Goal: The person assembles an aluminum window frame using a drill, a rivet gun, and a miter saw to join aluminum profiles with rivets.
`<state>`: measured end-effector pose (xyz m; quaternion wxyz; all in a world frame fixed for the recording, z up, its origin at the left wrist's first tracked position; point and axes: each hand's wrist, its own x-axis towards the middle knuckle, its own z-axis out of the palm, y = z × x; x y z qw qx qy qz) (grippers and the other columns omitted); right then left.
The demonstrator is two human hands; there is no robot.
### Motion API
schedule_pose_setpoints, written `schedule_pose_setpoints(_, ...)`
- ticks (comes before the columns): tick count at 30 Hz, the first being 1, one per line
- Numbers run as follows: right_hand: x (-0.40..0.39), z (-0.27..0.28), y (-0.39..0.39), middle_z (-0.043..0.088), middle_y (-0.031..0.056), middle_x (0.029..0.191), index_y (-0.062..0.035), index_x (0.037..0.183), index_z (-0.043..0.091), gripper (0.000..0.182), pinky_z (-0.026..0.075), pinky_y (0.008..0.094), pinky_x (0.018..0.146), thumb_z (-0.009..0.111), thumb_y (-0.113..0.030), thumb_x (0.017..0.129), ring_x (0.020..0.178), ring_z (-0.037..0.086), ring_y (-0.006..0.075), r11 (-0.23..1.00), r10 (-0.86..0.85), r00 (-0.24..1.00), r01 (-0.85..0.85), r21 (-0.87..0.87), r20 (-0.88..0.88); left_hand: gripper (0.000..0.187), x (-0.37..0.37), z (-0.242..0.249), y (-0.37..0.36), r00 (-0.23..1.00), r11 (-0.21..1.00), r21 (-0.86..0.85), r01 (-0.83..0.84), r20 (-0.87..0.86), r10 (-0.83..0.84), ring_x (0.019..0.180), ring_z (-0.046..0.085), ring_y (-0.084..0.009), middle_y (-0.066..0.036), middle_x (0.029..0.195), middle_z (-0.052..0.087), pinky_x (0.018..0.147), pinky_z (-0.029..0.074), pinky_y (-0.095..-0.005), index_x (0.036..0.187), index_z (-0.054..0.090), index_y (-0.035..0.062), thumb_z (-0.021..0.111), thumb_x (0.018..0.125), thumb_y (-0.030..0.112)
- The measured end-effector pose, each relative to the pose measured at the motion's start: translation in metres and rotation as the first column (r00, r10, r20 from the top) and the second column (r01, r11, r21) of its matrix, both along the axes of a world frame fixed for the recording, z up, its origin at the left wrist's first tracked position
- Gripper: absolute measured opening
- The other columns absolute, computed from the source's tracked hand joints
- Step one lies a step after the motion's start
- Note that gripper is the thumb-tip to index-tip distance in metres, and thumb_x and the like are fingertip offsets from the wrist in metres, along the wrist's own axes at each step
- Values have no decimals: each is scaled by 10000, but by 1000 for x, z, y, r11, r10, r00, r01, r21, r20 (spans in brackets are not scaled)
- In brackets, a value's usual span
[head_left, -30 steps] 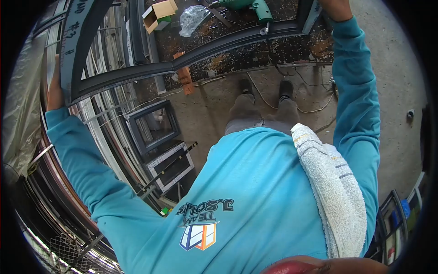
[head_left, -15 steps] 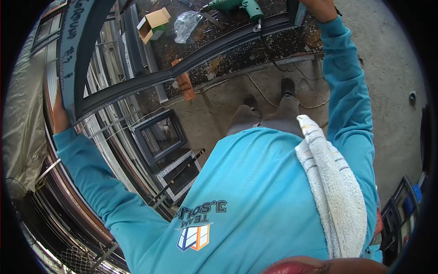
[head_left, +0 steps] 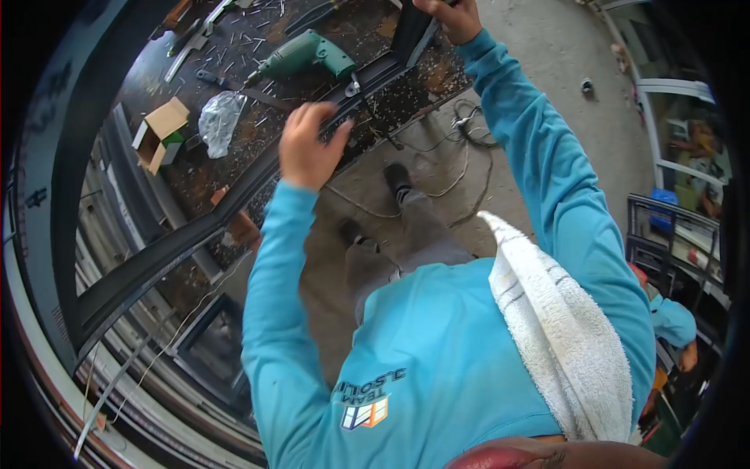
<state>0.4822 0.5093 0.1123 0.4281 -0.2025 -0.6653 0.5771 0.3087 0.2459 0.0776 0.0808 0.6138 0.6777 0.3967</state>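
A large dark metal window frame (head_left: 141,262) lies across the workbench. Its near bar runs from the lower left up to the corner by my right hand. My left hand (head_left: 308,148) is off the frame's left end, raised near the middle of that bar, thumb and fingers apart and holding nothing. My right hand (head_left: 457,19) grips the frame's far right corner; its fingertips are partly cut off by the view's edge. Just beyond the bar lies a green power drill (head_left: 305,59), close to my left hand.
On the dark bench (head_left: 258,39) sit an open cardboard box (head_left: 162,134), a clear plastic bag (head_left: 221,123) and scattered metal bits. A cable (head_left: 488,176) trails on the floor near my feet. Long metal profiles (head_left: 187,391) lie at left. Another person's sleeve (head_left: 673,320) shows at right.
My left hand has let go of the frame's left side and moved right, over the near bar. My right hand stays at the frame's corner. The view has shifted to the right.
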Motion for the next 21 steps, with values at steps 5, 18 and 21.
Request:
schedule_pose_setpoints(5, 2, -5, 6, 677, 64, 936, -38, 1073, 647, 477, 537, 361, 744, 776, -349, 736, 856, 647, 189, 995, -62, 992, 54, 79, 111, 725, 42, -68, 126, 995, 978, -198, -58, 73, 74, 1167, 533, -356, -189, 1224, 561, 983, 456, -403, 1282, 493, 27, 839, 688, 258)
schedule_pose_setpoints(18, 0, -4, 7, 684, 63, 975, -19, 1107, 640, 458, 523, 342, 789, 773, -308, 777, 913, 643, 168, 991, -29, 995, 17, 130, 94, 577, 53, -89, 172, 986, 891, -438, -121, -157, 57, 1114, 566, -269, -82, 1140, 596, 933, 475, -383, 1144, 597, 84, 818, 688, 359)
schedule_pose_setpoints(21, 3, -1, 7, 688, 52, 964, -26, 1116, 649, 408, 520, 326, 789, 753, -280, 814, 913, 639, 154, 985, -23, 989, -3, 174, 144, 635, 58, -87, 159, 983, 946, -298, -126, -164, 79, 1157, 535, -282, -95, 1198, 565, 965, 458, -393, 1224, 554, 76, 806, 693, 317)
